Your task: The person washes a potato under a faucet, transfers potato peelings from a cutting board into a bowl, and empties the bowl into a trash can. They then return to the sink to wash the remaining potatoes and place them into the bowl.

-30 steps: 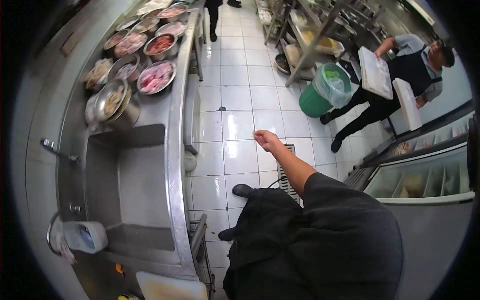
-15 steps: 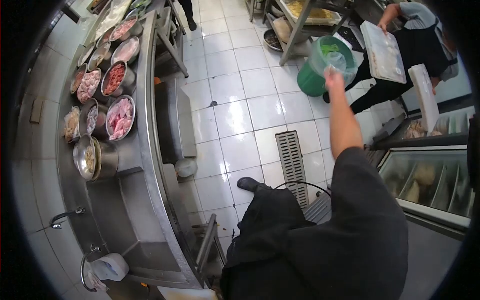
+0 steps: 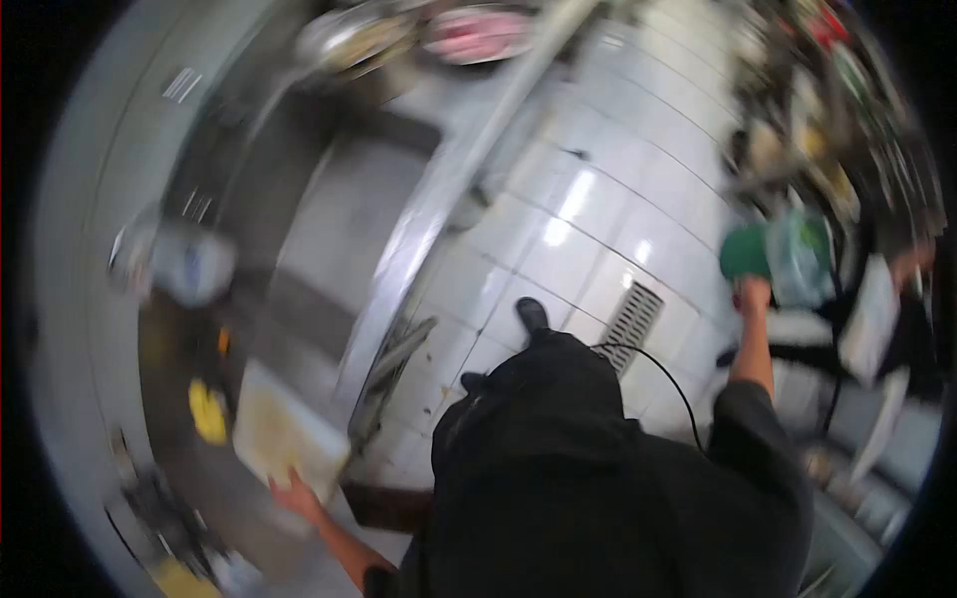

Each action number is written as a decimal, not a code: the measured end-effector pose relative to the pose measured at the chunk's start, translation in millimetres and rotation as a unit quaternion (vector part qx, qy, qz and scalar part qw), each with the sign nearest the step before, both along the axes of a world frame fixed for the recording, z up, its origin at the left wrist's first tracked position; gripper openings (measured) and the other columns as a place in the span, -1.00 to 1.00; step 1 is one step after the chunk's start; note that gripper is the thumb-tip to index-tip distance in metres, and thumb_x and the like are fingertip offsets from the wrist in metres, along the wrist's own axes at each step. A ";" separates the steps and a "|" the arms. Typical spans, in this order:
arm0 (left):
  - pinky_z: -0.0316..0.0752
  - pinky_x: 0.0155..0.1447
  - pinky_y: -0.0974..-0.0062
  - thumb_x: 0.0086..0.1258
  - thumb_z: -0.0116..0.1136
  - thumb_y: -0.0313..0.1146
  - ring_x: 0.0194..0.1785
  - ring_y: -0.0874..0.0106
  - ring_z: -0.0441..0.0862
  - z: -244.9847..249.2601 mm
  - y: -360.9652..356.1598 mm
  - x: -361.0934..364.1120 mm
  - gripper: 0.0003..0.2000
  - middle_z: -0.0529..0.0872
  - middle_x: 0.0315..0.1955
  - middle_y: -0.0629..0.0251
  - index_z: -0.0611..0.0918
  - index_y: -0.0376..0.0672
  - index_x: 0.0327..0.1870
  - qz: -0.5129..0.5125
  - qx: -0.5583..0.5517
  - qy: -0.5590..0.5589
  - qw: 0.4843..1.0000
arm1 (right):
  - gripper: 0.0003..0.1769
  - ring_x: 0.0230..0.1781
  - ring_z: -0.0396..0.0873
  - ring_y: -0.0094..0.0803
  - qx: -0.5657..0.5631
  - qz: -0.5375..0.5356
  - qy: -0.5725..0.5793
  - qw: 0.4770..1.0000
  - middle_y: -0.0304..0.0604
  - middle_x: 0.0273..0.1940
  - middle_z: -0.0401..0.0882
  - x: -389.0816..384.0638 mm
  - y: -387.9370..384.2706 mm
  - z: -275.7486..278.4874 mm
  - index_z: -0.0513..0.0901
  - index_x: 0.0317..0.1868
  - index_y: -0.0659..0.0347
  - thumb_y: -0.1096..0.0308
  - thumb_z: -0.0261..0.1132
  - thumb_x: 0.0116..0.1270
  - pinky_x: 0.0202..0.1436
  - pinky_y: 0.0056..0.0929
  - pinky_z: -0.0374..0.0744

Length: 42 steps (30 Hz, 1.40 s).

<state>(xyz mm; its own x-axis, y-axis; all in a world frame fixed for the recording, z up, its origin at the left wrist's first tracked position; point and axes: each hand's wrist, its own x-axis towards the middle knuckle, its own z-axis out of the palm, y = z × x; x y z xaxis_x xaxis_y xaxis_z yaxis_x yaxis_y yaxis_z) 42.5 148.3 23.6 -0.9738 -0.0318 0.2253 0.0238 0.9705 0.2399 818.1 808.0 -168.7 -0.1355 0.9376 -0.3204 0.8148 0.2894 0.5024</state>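
Note:
Near the lower left, my left hand [image 3: 296, 495] is at the edge of a pale cutting board [image 3: 284, 429]; its fingers look apart, though motion blurs them. A yellow item [image 3: 208, 411] lies beside the board. At the right, my right hand [image 3: 754, 295] is closed beside the green bin [image 3: 743, 251] and a clear plastic bag [image 3: 800, 257]. Blur hides what, if anything, its fingers hold.
A steel sink [image 3: 344, 219] and its metal rim [image 3: 424, 214] run along the left. Metal bowls with meat [image 3: 477, 36] stand above it. A co-worker holds a white container [image 3: 869, 321] at the right. A floor drain [image 3: 634, 317] and black cable [image 3: 678, 384] are near my legs.
The view has swung left and blurred. My left hand has come into view by the cutting board. My right arm is lower in the view, with the hand still near the bin.

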 end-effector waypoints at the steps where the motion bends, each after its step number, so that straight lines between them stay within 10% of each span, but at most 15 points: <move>1: 0.26 0.36 0.18 0.23 0.33 -0.09 0.27 0.06 0.35 -37.1 -59.1 -20.4 -0.33 0.41 0.19 -0.07 0.39 -0.29 0.28 -0.017 0.038 0.001 0.999 | -0.85 -0.69 0.47 -0.30 -0.119 -0.071 0.157 0.978 -0.10 -0.62 0.51 -13.8 -12.6 -24.7 0.59 -0.48 0.12 0.24 0.24 0.11 -0.63 -0.30 0.42; 3: 0.21 0.38 0.22 0.24 0.34 -0.17 0.29 0.12 0.34 -14.0 -32.1 8.4 -0.40 0.43 0.18 0.01 0.42 -0.27 0.25 0.070 0.173 -0.002 0.982 | -0.87 -0.71 0.49 -0.28 -0.177 -0.127 0.387 0.896 -0.13 -0.66 0.55 -23.3 -31.0 -102.4 0.56 -0.56 0.13 0.28 0.30 -0.02 -0.64 -0.17 0.40; 5: 0.20 0.38 0.27 0.23 0.33 -0.25 0.29 0.15 0.33 -25.1 -71.0 12.3 -0.45 0.45 0.17 0.04 0.45 -0.26 0.22 0.076 0.145 0.023 0.986 | -0.68 -0.73 0.52 -0.27 -0.204 -0.042 0.396 0.894 0.02 -0.55 0.59 -79.6 -40.0 -125.7 0.61 -0.12 0.41 0.37 0.07 0.25 -0.61 -0.27 0.53; 6: 0.23 0.36 0.28 0.21 0.34 -0.26 0.27 0.15 0.37 -34.8 -91.5 15.1 -0.45 0.47 0.16 0.02 0.46 -0.27 0.20 0.099 0.161 0.033 0.981 | -0.73 -0.71 0.52 -0.32 -0.233 -0.304 0.498 0.778 -0.05 -0.58 0.56 -178.6 -80.2 -36.7 0.62 -0.14 0.42 0.48 0.08 0.22 -0.66 -0.31 0.51; 7: 0.27 0.32 0.27 0.21 0.34 -0.26 0.22 0.12 0.42 -25.5 -103.0 24.0 -0.47 0.50 0.14 0.01 0.49 -0.28 0.17 0.098 0.155 0.038 0.982 | -0.78 -0.71 0.50 -0.39 -0.194 -0.303 0.506 0.784 -0.10 -0.61 0.53 -249.5 -107.2 19.2 0.62 -0.21 0.43 0.54 0.11 0.16 -0.70 -0.37 0.48; 17: 0.43 0.13 0.38 0.22 0.32 -0.28 0.04 0.25 0.57 -61.0 -244.9 56.5 -0.59 0.63 -0.07 0.11 0.59 -0.25 0.06 0.222 0.303 0.050 0.925 | -0.90 -0.54 0.50 -0.55 -0.352 0.129 0.565 0.735 -0.23 -0.51 0.55 -600.3 -260.6 221.2 0.61 -0.29 0.35 0.51 0.19 0.23 -0.47 -0.55 0.51; 19: 0.43 0.00 0.56 0.30 0.27 -0.30 -0.15 0.52 0.53 -77.5 -247.9 67.0 -0.63 0.64 -0.19 0.31 0.59 -0.32 0.06 0.221 0.361 0.070 0.903 | -0.85 -0.53 0.52 -0.54 -0.396 0.190 0.556 0.706 -0.23 -0.50 0.55 -645.2 -303.0 227.5 0.61 -0.20 0.36 0.52 0.22 0.22 -0.47 -0.54 0.52; 24: 0.50 -0.01 0.41 0.31 0.26 -0.21 -0.16 0.37 0.59 -99.0 -222.7 85.6 -0.44 0.61 -0.04 0.14 0.38 -0.27 0.26 0.280 0.636 -0.048 0.717 | -0.46 -0.17 0.61 -0.31 -0.520 0.365 0.455 0.624 -0.05 -0.18 0.64 -715.0 -459.0 182.1 0.56 0.03 0.28 0.49 0.49 -0.03 -0.05 -0.39 0.57; 26: 0.49 0.06 0.35 0.32 0.24 -0.12 -0.07 0.28 0.56 -92.9 -203.5 78.5 -0.33 0.50 0.08 0.04 0.26 -0.26 0.35 0.305 0.728 -0.089 0.607 | 0.02 0.32 0.23 0.12 -0.390 0.558 0.382 0.626 0.22 0.35 0.16 -723.5 -514.0 169.1 0.28 0.35 0.10 0.35 0.59 -0.18 0.37 -0.12 0.29; 28: 0.46 0.13 0.28 0.32 0.22 -0.04 0.03 0.18 0.51 -88.3 -186.9 65.3 -0.23 0.38 0.19 -0.06 0.15 -0.26 0.41 0.342 0.802 -0.107 0.477 | 0.14 0.37 0.09 0.29 -0.373 0.596 0.347 0.621 0.38 0.41 -0.10 -736.2 -539.2 153.3 0.13 0.42 0.14 0.33 0.59 -0.20 0.41 -0.09 0.24; 34: 0.31 0.29 0.15 0.37 0.10 0.05 0.24 0.09 0.34 -89.0 -164.6 19.7 -0.27 0.29 0.25 -0.08 0.13 -0.19 0.39 0.298 0.857 -0.146 0.394 | 0.10 0.37 0.02 0.46 -0.429 0.560 0.386 0.595 0.53 0.40 -0.20 -753.3 -546.1 118.3 0.11 0.41 0.27 0.41 0.55 -0.15 0.39 -0.02 0.28; 42: 0.29 0.31 0.19 0.37 0.09 0.00 0.22 0.14 0.34 -80.6 -155.7 -1.2 -0.39 0.32 0.19 -0.03 0.27 -0.13 0.33 0.319 0.832 -0.164 0.424 | 0.07 0.37 -0.01 0.49 -0.447 0.546 0.418 0.572 0.57 0.39 -0.20 -781.2 -540.2 112.1 0.11 0.39 0.34 0.52 0.48 -0.18 0.40 -0.02 0.25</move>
